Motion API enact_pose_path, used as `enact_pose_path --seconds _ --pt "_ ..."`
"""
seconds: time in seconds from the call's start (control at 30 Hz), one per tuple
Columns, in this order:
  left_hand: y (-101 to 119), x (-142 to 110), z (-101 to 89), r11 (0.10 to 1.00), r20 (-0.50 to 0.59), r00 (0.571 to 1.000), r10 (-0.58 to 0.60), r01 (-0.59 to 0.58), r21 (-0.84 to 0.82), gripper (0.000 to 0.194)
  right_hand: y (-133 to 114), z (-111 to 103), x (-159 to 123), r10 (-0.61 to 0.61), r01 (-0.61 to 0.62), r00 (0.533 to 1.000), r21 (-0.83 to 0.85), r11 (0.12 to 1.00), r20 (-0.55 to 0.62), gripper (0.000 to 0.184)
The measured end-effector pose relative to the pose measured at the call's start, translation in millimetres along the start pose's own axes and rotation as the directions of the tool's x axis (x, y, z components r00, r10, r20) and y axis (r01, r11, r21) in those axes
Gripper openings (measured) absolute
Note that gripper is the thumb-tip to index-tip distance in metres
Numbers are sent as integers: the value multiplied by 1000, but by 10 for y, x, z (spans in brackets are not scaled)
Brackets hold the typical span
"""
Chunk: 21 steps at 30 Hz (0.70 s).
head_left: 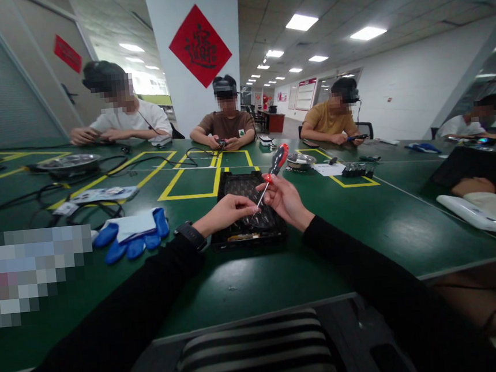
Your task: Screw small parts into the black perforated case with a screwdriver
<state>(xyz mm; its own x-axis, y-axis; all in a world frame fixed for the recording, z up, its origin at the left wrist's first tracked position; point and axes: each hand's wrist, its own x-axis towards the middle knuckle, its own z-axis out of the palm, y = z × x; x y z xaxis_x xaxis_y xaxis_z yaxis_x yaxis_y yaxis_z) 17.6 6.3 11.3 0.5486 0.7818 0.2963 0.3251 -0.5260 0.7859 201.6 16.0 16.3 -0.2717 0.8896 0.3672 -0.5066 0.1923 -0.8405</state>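
Holding the screwdriver (pixel 279 159) over the open black case (pixel 253 244), the R hand (pixel 287 199) gripped it nr the collar; the L hand (pixel 229 212) pinched the shaft nr the tip, cdn't tell if on anything else too. Main risk, prob.: a loose pinch or sudden twist cd've let the tip slip, jabbing fingers or scratching the case. Long axis slanted: handle up twd the case's R, tip down twd its middle.

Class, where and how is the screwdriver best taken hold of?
The screwdriver is probably best gripped by its thick handle, coming from the person's upper right: it tilts up that way, sticking out beyond the right hand, whereas the thin shaft slants down towards the left hand.
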Motion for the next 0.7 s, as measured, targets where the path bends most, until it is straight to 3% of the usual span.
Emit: enact_pose_path --seconds 0.1,0.17,0.4,0.7 --pt "-28 22 4 997 -196 980 -35 22 -69 37 -34 -97 68 -133 128 980 -39 991 -152 19" --pt "-63 40 7 994 -253 964 -80 59 -89 33 -29 -184 111 -201 178 955 -120 977 -220 19" --pt "-180 82 16 984 -335 929 -155 115 -136 27 150 -320 146 -288 169 918 -387 906 -273 23" --pt "-164 65 7 994 -298 949 -102 87 -65 23 222 -292 112 -346 198 912 -504 841 -219 19"
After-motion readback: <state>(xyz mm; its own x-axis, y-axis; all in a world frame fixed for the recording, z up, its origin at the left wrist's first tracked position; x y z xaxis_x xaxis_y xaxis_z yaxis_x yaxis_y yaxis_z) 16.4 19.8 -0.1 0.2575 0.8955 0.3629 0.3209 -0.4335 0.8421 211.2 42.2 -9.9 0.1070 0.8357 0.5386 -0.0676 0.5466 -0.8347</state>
